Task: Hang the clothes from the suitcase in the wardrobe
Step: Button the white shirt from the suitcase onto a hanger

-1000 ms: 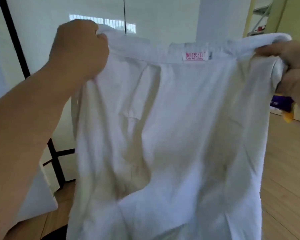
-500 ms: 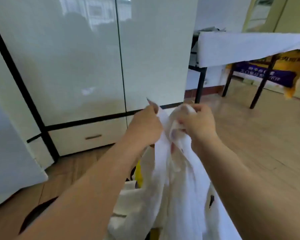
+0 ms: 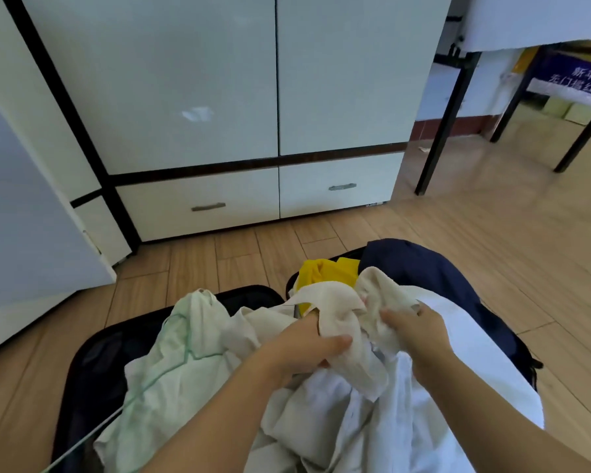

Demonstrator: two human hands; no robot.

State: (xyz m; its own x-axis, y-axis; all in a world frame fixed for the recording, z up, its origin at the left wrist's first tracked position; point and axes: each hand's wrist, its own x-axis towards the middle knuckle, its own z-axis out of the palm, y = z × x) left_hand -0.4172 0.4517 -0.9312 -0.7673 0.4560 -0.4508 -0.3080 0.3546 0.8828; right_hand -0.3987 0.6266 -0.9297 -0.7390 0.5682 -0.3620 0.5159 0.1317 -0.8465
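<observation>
Over the open suitcase (image 3: pixel 93 363) on the floor, the left hand (image 3: pixel 307 346) and right hand (image 3: pixel 417 332) are gripping a bunched white garment (image 3: pixel 359 312) (wardrobe (image 3: pixel 219 97) doors shut), and it is likely worth lifting it clear of the pile by the waistband before hanging.

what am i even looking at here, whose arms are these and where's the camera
There is no machine here: these are a person's two bare arms, filmed by one wide-angle camera worn on the head and looking down. Both hands, left hand and right hand, grip a crumpled cream-white garment. Below them an open black suitcase lies on the wooden plank floor, holding a pale green garment, a yellow cloth and a navy blue garment. Ahead stands a glossy white wardrobe, its doors closed.
</observation>
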